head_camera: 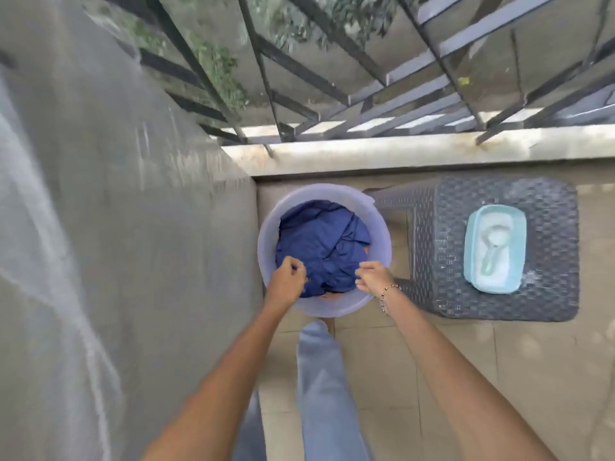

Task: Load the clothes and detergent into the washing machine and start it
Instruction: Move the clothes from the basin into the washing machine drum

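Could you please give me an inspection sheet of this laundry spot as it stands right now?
Surface: tiled floor, beige; the picture is slightly blurred.
Job's things: blue cloth bunched in the lavender bucket; detergent tub, uncovered, with a scoop lying in white powder, stands on the woven stool; washing machine not in view.
Clutter: nothing seen.
Hands: left hand and right hand each grip the cloth near its closest edge; beaded bracelet on the right wrist.
Cables: nothing seen.
Surroundings: grey wall on the left; metal railing ahead, foliage beyond.
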{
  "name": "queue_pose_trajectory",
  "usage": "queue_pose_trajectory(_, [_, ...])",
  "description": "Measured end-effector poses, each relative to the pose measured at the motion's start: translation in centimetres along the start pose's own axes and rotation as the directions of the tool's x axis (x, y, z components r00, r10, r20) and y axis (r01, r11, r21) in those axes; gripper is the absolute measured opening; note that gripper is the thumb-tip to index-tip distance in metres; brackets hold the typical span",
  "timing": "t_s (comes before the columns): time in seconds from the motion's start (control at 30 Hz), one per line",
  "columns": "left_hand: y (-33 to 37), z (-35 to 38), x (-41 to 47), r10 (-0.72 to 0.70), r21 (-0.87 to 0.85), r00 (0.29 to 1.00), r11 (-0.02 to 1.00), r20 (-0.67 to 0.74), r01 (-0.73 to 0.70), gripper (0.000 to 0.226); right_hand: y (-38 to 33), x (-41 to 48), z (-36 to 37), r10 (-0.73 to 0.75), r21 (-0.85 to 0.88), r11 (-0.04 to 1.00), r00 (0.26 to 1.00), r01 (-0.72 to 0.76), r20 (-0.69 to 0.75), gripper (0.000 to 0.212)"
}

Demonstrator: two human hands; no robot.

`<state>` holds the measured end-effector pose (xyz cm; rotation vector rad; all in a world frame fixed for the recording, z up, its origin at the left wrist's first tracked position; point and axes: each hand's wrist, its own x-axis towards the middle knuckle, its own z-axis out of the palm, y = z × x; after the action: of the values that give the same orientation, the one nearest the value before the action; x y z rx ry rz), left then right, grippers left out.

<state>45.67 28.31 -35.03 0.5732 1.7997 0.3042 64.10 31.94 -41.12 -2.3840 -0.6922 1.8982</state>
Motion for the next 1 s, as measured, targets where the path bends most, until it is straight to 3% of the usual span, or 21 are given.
queue_pose_trajectory(0.13, [-2.9,0.9,2.4,-0.061,0.028,0.998,0.998,0.009,0.060,0.019,2.7,4.8,1.5,0.095,-0.026,0.995,0.992,-0.093,0.081,0.061])
queue_pose_trajectory(0.23, [-4.7,1.0,3.1,-0.091,0.029,0.995,0.995,0.028,0.091,0.008,4.0,6.9,2.4,0.132,0.029,0.990,0.981,-0.138,0.141,0.064])
queue_pose_trajectory(0.4, [-6.5,0.9,3.9,-0.180,-0.062,0.983,0.981,0.021,0.181,0.013,4.6,9.9,3.7,0.214,0.126,0.960,0.944,-0.251,0.250,0.074])
queue_pose_trajectory(0.5, [-6.8,1.2,4.7,-0.225,-0.093,0.974,0.970,0.022,0.226,0.014,4.1,11.1,4.8,0.245,0.214,0.931,0.940,-0.296,0.238,0.081])
queue_pose_trajectory(0.57, [-6.9,1.5,5.3,-0.237,-0.115,0.971,0.965,0.016,0.237,0.008,4.6,12.1,5.6,0.215,0.274,0.929,0.966,-0.247,0.141,0.074])
queue_pose_trajectory(0.67, [-6.8,2.1,6.0,-0.271,-0.181,0.962,0.947,-0.015,0.264,0.008,4.8,12.1,6.2,0.193,0.367,0.913,0.981,-0.181,0.004,0.011])
queue_pose_trajectory(0.77, [-6.3,2.6,6.3,-0.366,-0.245,0.930,0.900,0.018,0.359,0.010,4.0,10.1,6.7,0.195,0.481,0.848,0.975,-0.220,0.103,0.025])
queue_pose_trajectory(0.83, [-5.9,3.0,5.9,-0.428,-0.287,0.893,0.846,0.135,0.449,0.018,3.4,8.6,6.8,0.105,0.487,0.852,0.975,-0.191,0.197,0.027])
queue_pose_trajectory(0.93, [-4.6,3.2,5.7,-0.428,-0.394,0.855,0.760,0.294,0.516,0.058,2.1,5.5,6.4,-0.015,0.373,0.920,0.939,-0.121,0.343,0.028])
queue_pose_trajectory(1.0, [-3.6,2.9,6.3,-0.365,-0.506,0.865,0.703,0.346,0.499,0.056,1.4,3.4,6.3,-0.076,0.259,0.964,0.878,-0.056,0.473,0.017])
